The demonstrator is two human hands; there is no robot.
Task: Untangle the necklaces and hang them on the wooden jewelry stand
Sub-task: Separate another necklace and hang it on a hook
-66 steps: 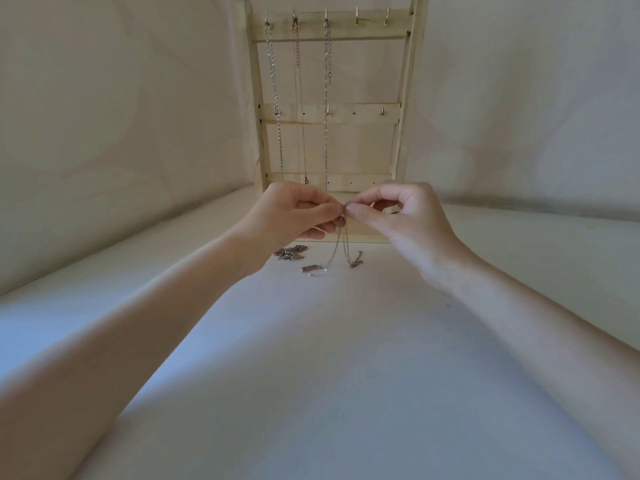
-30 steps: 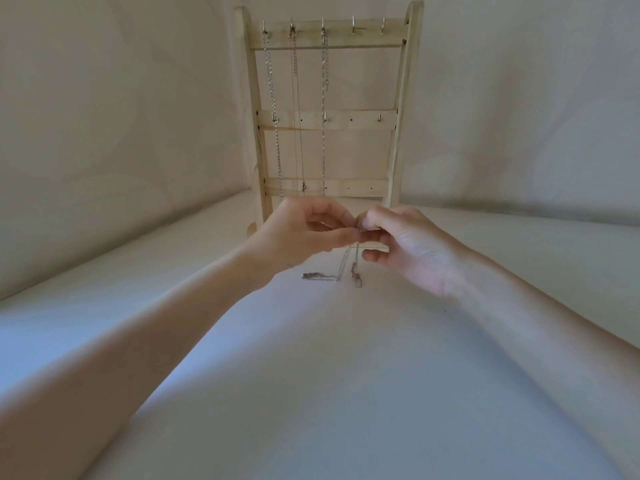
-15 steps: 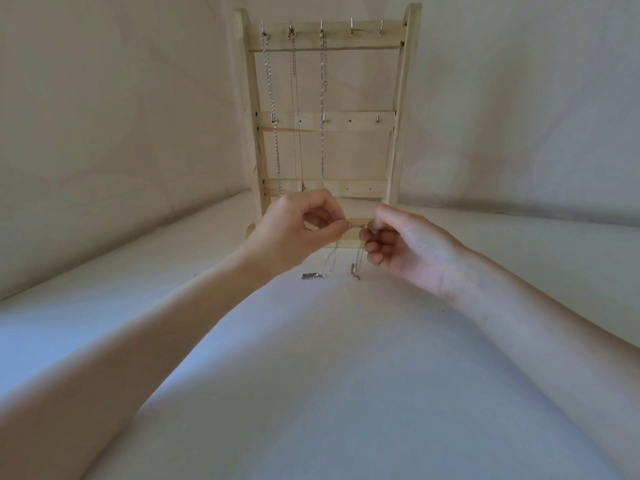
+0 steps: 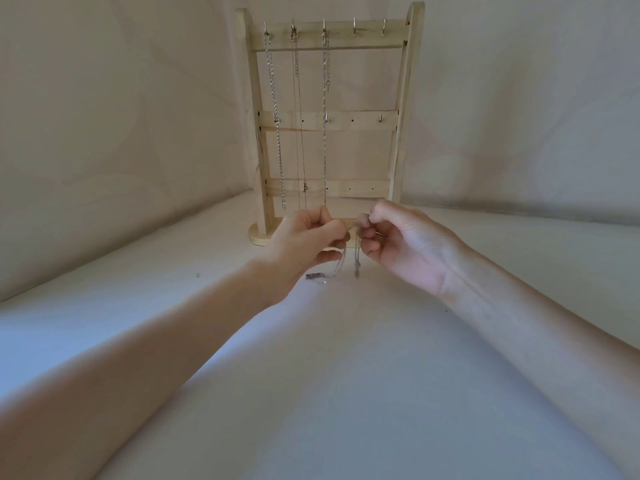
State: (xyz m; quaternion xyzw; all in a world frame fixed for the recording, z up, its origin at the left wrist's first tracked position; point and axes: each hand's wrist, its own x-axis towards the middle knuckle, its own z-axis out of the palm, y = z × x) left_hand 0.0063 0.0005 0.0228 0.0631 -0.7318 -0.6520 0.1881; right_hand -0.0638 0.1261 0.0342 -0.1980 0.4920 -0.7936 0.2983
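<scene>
Left hand [image 4: 304,242] and right hand [image 4: 398,242] each pinch the necklace [image 4: 356,261] before the stand [image 4: 329,119]; pendant [image 4: 316,277] rests on the tabletop; best to part the strands gently, never yanking.

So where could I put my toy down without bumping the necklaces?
Bare patches: the white table between the two forearms, and left of the wooden stand. Crowded: under the left hand and right hand, where the chain dangles.
</scene>
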